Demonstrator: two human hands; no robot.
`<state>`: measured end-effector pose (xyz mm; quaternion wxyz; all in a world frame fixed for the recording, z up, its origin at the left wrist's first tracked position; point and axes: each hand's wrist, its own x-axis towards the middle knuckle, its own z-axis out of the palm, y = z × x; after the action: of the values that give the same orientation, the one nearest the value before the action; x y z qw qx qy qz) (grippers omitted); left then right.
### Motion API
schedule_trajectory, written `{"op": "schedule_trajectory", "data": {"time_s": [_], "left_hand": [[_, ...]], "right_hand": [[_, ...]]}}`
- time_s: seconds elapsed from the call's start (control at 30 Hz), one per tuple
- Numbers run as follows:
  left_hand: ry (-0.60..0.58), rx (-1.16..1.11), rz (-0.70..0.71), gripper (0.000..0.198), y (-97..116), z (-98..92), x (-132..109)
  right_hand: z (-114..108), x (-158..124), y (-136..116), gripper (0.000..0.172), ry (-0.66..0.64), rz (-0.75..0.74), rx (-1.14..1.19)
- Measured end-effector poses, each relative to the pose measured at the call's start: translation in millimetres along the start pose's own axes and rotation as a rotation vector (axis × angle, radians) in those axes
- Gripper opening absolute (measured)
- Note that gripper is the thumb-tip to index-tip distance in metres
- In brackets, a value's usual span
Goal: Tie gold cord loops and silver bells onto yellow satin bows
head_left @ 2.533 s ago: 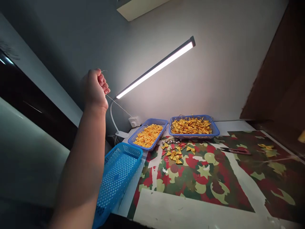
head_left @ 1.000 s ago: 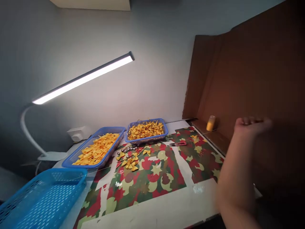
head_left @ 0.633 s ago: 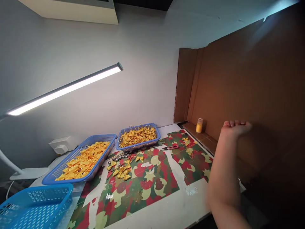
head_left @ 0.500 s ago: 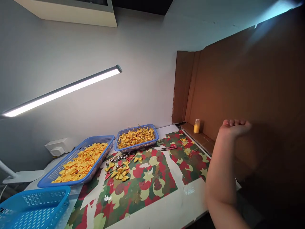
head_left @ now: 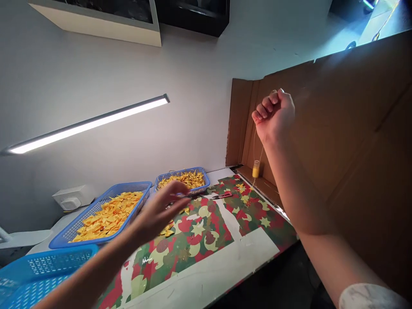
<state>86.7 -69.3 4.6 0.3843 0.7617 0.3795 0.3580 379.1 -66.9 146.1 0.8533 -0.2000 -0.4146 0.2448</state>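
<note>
My right hand (head_left: 273, 113) is raised in front of the cardboard, fingers curled closed around a thin yellowish thread (head_left: 254, 141). The thread hangs in a loose loop below the hand, down toward the table. Lower and to the left, my left hand (head_left: 167, 206) reaches over the table with its fingers stretched and apart. Beneath it lie small yellow fabric bows (head_left: 168, 229), partly covered by the hand. More yellow bows and thread bits (head_left: 245, 198) lie toward the table's right side. Small thread snips (head_left: 222, 195) with red handles rest between the two groups.
A blue basket (head_left: 61, 235) of yellow bow pieces stands left; a smaller one (head_left: 206, 182) with bows on strings is at the back. A bright blue basket (head_left: 48, 253) sits front left. A small yellow-filled jar (head_left: 255, 171) stands by the cardboard wall (head_left: 337, 128). A lamp bar (head_left: 96, 123) hangs above.
My right hand has risen and moved left, showing its curled fingers and the hanging thread. My left hand has come into view over the bows. The view has shifted slightly.
</note>
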Motion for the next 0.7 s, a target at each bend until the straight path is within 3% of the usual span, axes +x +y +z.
{"op": "schedule_trajectory", "data": {"time_s": [0.13, 0.2, 0.23, 0.3, 0.37, 0.47, 0.57, 0.7], "left_hand": [[-0.436, -0.325, 0.005, 0.041, 0.7, 101.0, 19.2], [-0.685, -0.555, -0.075, 0.041, -1.3, 122.2, 23.1], [-0.701, -0.607, -0.120, 0.044, -4.0, 120.2, 23.7], [-0.492, -0.651, -0.170, 0.046, -13.4, 92.6, 22.0], [-0.216, -0.639, -0.154, 0.051, -25.5, 43.9, 16.0], [0.078, -0.587, -0.203, 0.053, -39.1, -34.5, -4.5], [0.200, -0.472, -0.268, 0.051, -42.8, -90.9, -33.3], [0.275, -0.308, -0.296, 0.051, -46.2, -138.2, -59.5]], "right_hand": [[9.9, 18.7, -3.6, 0.038, -0.078, -0.034, -0.028], [4.7, 31.8, -1.4, 0.038, -0.062, -0.015, -0.058], [-0.2, 38.7, 0.3, 0.038, -0.036, 0.010, -0.080], [-14.0, 51.8, 4.7, 0.038, 0.016, 0.065, -0.117], [-31.4, 62.4, 11.1, 0.039, 0.048, 0.105, -0.153], [-58.9, 71.6, 26.4, 0.040, 0.089, 0.192, -0.310], [-80.9, 74.1, 47.9, 0.042, 0.073, 0.254, -0.394], [-98.3, 74.7, 77.6, 0.043, -0.022, 0.349, -0.607]]}}
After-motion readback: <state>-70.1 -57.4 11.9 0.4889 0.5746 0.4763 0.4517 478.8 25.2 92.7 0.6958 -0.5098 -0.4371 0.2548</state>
